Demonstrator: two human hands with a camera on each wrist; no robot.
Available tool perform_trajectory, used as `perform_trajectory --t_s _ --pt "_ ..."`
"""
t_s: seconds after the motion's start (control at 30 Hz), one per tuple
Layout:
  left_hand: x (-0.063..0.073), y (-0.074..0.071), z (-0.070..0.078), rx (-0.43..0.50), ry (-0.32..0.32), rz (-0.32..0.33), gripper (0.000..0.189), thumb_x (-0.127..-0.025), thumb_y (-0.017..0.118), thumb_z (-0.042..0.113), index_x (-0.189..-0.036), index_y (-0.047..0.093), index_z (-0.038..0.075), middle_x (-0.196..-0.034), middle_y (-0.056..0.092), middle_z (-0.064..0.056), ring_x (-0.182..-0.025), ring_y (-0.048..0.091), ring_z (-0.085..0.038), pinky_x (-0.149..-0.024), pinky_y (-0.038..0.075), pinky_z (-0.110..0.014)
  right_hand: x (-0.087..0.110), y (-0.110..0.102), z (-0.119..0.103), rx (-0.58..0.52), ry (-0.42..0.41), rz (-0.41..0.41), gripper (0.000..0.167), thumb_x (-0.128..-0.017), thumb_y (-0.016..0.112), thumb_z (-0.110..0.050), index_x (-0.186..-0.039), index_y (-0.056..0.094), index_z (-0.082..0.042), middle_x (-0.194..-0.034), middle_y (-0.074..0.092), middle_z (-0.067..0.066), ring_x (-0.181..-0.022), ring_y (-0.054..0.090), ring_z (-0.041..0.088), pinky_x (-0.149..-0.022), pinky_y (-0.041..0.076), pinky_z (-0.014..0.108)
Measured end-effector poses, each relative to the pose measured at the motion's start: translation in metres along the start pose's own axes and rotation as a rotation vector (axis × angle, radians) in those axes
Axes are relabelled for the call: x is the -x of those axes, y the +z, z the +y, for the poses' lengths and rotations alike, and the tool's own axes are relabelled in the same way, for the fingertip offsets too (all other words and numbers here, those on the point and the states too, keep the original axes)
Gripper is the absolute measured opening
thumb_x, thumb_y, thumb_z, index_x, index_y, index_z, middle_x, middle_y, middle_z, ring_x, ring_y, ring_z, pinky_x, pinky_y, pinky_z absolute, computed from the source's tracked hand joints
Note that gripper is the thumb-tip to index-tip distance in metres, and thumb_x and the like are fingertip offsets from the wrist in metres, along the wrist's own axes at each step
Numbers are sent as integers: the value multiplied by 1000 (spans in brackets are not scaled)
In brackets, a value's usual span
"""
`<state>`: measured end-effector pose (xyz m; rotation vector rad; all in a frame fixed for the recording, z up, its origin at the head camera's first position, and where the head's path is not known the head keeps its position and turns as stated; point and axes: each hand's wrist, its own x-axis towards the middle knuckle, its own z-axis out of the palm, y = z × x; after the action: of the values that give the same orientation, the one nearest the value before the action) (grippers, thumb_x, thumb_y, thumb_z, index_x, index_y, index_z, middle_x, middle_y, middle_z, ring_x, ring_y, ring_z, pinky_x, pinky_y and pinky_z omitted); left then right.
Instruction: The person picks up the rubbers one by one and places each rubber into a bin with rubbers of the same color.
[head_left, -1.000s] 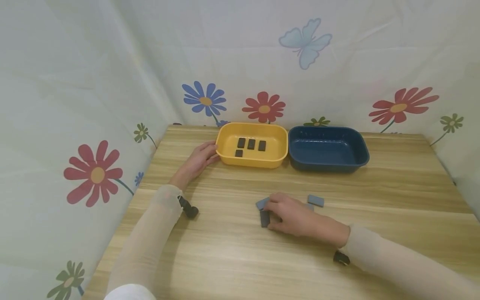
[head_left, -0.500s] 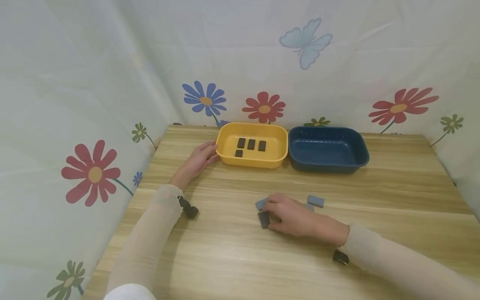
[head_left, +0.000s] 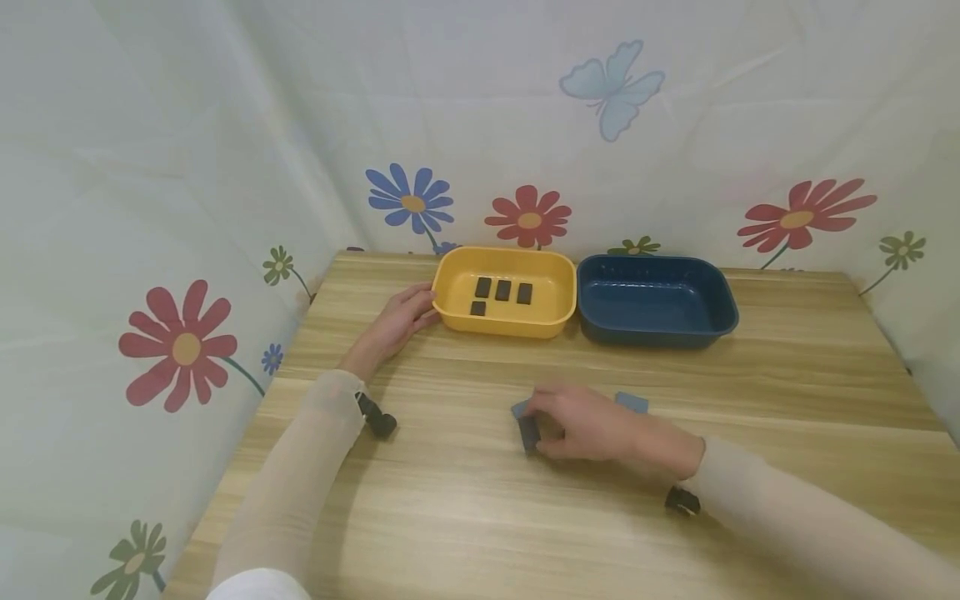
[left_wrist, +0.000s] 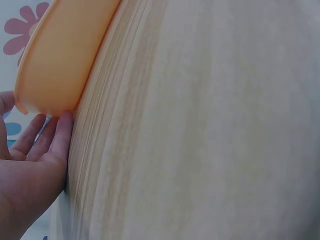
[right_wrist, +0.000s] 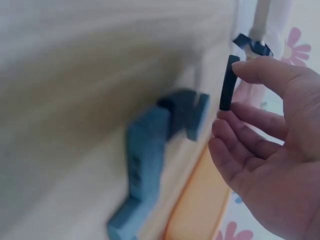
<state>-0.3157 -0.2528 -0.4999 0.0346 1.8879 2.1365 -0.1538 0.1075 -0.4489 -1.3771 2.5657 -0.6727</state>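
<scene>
My right hand (head_left: 588,423) pinches a small dark rectangular tile (head_left: 528,434) between thumb and fingertips. In the right wrist view that dark tile (right_wrist: 229,82) stands on edge, clear of the blue-grey tiles (right_wrist: 146,150) on the table. From the head, one blue-grey tile (head_left: 519,408) peeks out beyond the fingers and another (head_left: 632,402) lies behind the wrist; the hand hides others. At the left end of the yellow bin (head_left: 504,327), my left hand (head_left: 393,325) rests with extended fingers (left_wrist: 62,132) touching its wall. Several dark tiles (head_left: 503,290) lie inside that bin.
A dark blue bin (head_left: 656,335) stands directly right of the yellow one, at the back of the wooden table (head_left: 450,508). Behind both hangs a flowered cloth (head_left: 465,100). Each wrist carries a small black camera mount.
My right hand has come up slightly, and the dark tile moves with it from among the blue-grey tiles. The left hand and both bins stay put.
</scene>
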Motion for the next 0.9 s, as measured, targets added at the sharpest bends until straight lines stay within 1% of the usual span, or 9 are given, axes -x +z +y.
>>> perform_trajectory --t_s 0.1,0.27,0.47,0.57,0.63,0.7,0.83,0.9 --pt "0 0 1 4 0 6 56 -112 54 19 -160 36 -4 -164 41 -20 -149 46 -31 -116 50 -34 -6 -11 3 3 -6 37 40 -88 87 -21 -122 73 -7 -110 65 0 -99 65 18 -86 62 30" --pt "-1 -1 0 10 5 2 55 -112 54 18 -160 37 -4 -163 42 -20 -148 47 -31 -117 50 -35 -20 -29 10 -33 17 109 39 -87 89 -19 -120 74 -6 -112 66 2 -105 70 25 -91 63 35" --pt "-2 -2 0 6 11 -16 55 -112 53 18 -160 37 -4 -163 42 -20 -149 45 -32 -119 48 -38 -39 -53 17 -86 60 168 40 -85 90 -20 -118 70 -8 -113 67 3 -107 67 24 -96 62 41" --pt "-2 -3 0 3 12 -17 55 -113 53 18 -160 37 -4 -163 42 -20 -149 45 -32 -118 48 -37 -49 -64 21 -102 90 194 39 -86 89 -20 -117 70 -8 -114 66 5 -107 66 26 -97 61 43" --pt "-2 -3 0 -1 12 -15 54 -113 53 18 -160 38 -3 -164 42 -19 -149 46 -31 -118 49 -36 -57 -70 26 -96 115 215 39 -86 88 -21 -117 70 -7 -114 67 8 -107 66 29 -97 61 43" --pt "-2 -3 0 -6 14 -13 54 -113 53 18 -160 38 -3 -164 41 -19 -149 46 -31 -117 49 -36 -65 -72 33 -92 145 233 39 -87 88 -22 -118 70 -7 -114 67 9 -107 65 29 -96 60 44" --pt "-1 -3 -2 -13 15 -12 53 -113 53 18 -160 38 -3 -164 42 -19 -148 46 -30 -117 50 -35 -80 -74 50 -72 198 257 40 -90 86 -26 -121 70 -7 -115 67 9 -107 63 26 -96 59 43" --pt "-1 -4 -3 -13 15 -16 53 -113 53 18 -160 38 -3 -163 43 -18 -148 47 -29 -116 50 -35 -86 -74 57 -73 211 267 41 -90 86 -27 -122 70 -6 -116 67 10 -107 63 25 -97 59 43"
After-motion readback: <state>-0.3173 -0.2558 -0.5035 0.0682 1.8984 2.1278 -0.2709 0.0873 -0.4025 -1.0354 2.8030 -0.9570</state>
